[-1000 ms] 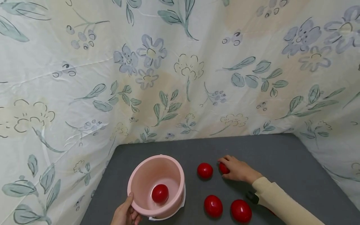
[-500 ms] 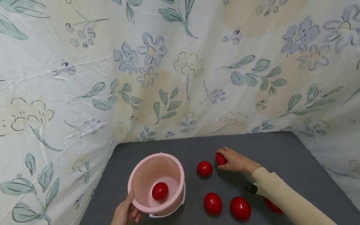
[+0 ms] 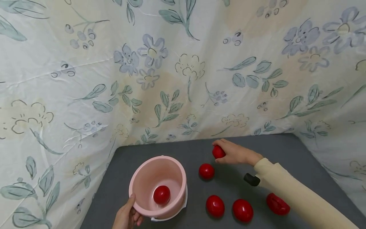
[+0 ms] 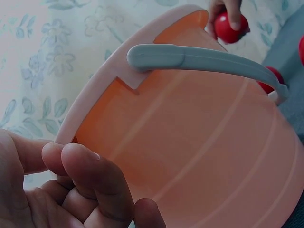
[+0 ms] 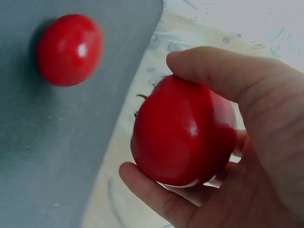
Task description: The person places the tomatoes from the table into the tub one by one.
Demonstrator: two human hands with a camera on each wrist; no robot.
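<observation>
a red tomato (image 3: 218, 152) is being held clear of the grey table (image 3: 286, 152) by the right hand (image 3: 235, 153), near the flowered cloth backdrop (image 3: 171, 63). in the right wrist view the fingers (image 5: 223, 71) are being curled over the top of the tomato (image 5: 184, 132) while the thumb is being pressed under it, so the fruit is being cradled around its widest part. its skin is looking glossy and smooth, so it is probably being felt as light, a little slippery and easily bruised; a broad, gentle wrap around the middle is judged safer than a fingertip pinch. a dark stalk end is being shown at the side turned away from the palm.

the pink bucket (image 3: 158, 186) is being steadied at its near rim by the left hand (image 3: 127, 217); the thumb is being laid on the rim, and in the left wrist view the fingers (image 4: 95, 185) are being curled against the outer wall (image 4: 204, 156), below the grey handle (image 4: 204, 59). the wall is looking like thin, stiff plastic, likely light enough to slide if it is being nudged. one tomato (image 3: 161, 194) is lying inside on the bottom. four more tomatoes are lying on the table to the right of the bucket, the nearest (image 3: 206, 171) just below the raised hand.
</observation>
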